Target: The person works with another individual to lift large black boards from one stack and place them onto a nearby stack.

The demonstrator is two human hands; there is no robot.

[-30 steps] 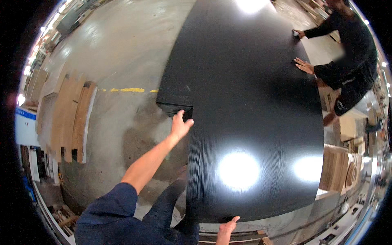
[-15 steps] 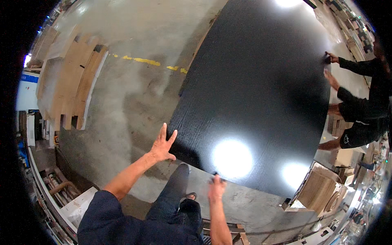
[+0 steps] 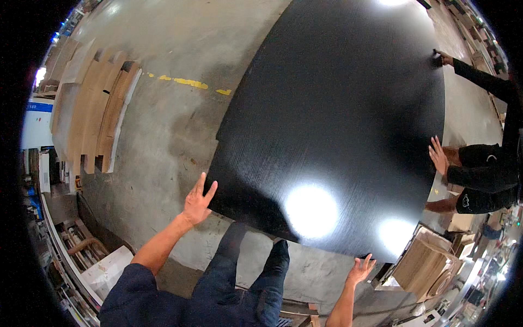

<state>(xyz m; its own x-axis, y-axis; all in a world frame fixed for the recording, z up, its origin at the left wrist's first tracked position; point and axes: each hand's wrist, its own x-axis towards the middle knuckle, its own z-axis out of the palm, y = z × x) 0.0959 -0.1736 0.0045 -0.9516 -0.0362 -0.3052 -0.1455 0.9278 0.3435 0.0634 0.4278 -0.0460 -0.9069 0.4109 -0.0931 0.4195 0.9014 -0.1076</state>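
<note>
A large black wood-grain panel (image 3: 338,120) lies flat above the concrete floor, with bright lamp glare on its near part. My left hand (image 3: 199,200) is at the panel's near-left corner, palm flat against the edge and fingers spread. My right hand (image 3: 360,268) is raised by the near-right edge with its fingers apart, just short of the panel or barely touching it. A co-worker in dark clothes stands on the right, one hand (image 3: 437,155) flat on the right edge and the other hand (image 3: 442,56) at the far corner. My dark trouser legs (image 3: 239,272) are below the panel.
A stack of light wooden boards (image 3: 92,114) lies on the floor at the left. A yellow floor line (image 3: 188,83) runs beyond the panel. A light wooden box (image 3: 430,261) sits at the lower right. Racks with pipes and parts (image 3: 81,248) line the lower left.
The panel has shifted up and to the right in the view. My left hand went from a notch in the edge to the near-left corner. My right hand has spread open near the near edge.
</note>
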